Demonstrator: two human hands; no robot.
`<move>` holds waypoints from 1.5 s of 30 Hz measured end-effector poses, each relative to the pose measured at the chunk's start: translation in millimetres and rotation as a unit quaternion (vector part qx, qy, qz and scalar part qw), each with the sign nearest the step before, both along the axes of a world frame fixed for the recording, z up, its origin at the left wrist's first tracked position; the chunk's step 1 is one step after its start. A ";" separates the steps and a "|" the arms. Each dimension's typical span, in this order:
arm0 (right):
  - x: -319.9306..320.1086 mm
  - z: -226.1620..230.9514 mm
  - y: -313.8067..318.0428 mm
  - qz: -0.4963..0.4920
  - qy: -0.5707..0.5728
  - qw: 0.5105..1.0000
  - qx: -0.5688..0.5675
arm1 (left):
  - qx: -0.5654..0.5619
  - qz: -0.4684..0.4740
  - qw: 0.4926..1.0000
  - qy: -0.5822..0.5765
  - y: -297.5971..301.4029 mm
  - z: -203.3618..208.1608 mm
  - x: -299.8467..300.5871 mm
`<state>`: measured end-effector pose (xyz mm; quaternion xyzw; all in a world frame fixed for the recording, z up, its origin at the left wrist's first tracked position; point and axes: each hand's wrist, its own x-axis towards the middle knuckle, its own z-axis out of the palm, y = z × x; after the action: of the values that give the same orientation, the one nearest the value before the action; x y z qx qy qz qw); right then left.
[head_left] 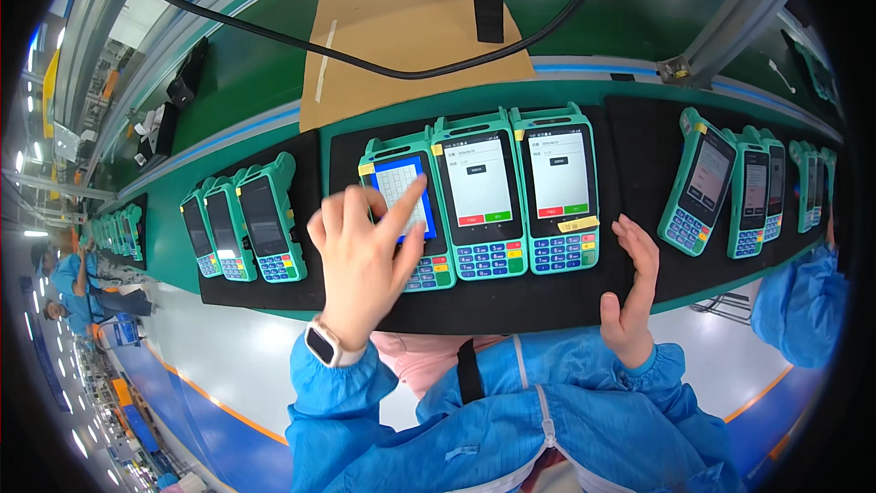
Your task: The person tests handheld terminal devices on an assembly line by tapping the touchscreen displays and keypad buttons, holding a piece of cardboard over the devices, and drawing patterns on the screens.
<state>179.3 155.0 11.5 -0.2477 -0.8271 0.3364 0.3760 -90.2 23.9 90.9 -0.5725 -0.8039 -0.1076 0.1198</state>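
Observation:
Three teal-cased card payment terminals stand side by side on a black mat in front of me. The left terminal (399, 184) shows a blue-bordered screen with a white grid. My left hand (365, 242) is over it, index finger stretched onto the screen, thumb apart, holding nothing; it hides part of the keypad. The middle terminal (479, 187) and the right terminal (558, 169) show white screens with red and green buttons. A yellow label (578, 225) sits above the right one's keypad. Beside that terminal, my right hand (632, 283) is open and empty, fingers apart.
More terminals (265, 215) with dark screens stand at left, and others (698, 178) at right. Behind lie a cardboard sheet (411, 18) and a green conveyor belt (620, 0). A black cable (365, 66) hangs across. A co-worker's blue sleeve (803, 297) shows at far right.

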 end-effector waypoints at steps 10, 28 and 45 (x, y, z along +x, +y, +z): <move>0.5 -0.6 -1.2 0.002 0.002 1.000 0.002 | -0.018 0.010 1.000 0.015 -17.1 -2.6 3.0; 0.4 -1.0 -1.5 -0.001 0.009 1.000 0.003 | -0.011 0.024 0.999 0.029 -16.4 -2.2 -1.3; -0.6 1.5 -0.4 0.008 0.000 1.000 0.004 | -0.020 0.025 0.999 0.012 -33.0 -5.1 4.9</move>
<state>178.7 154.6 13.0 -0.2398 -0.8304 0.3359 0.3744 -85.2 -9.0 85.8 -0.5558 -0.8185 -0.0813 0.1202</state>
